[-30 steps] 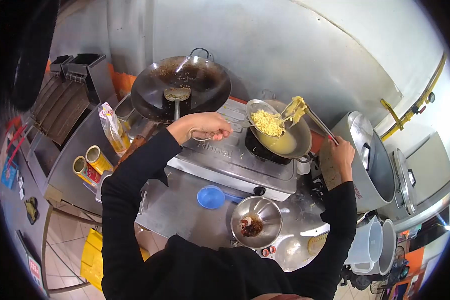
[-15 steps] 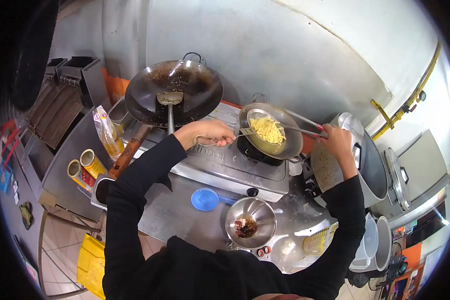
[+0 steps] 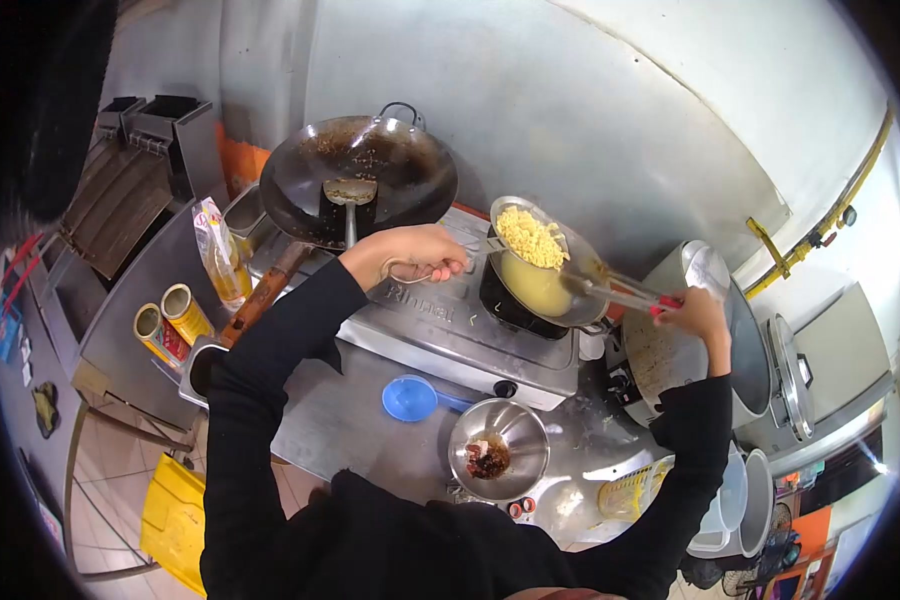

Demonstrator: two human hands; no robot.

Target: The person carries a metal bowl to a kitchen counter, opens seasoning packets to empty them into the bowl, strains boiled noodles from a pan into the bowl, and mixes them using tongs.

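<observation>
My left hand is closed round the handle of a strainer, which is full of yellow noodles and sits over the back left of the pan. Cloudy yellowish liquid fills the pan on the right burner. In my right hand are metal tongs with red on the grips. Their tips are over the right side of the pan, apart from the noodles and blurred. A steel bowl with dark sauce stands in front of the stove.
A large wok holding a spatula is on the left burner. A blue ladle lies in front of the stove. Cans and an oil bottle stand left, a large pot right, a yellow basket front right.
The strainer of noodles has moved up toward the back of the pan, uncovering the liquid. The tongs have come away from the noodles, and my right hand has moved lower and to the right.
</observation>
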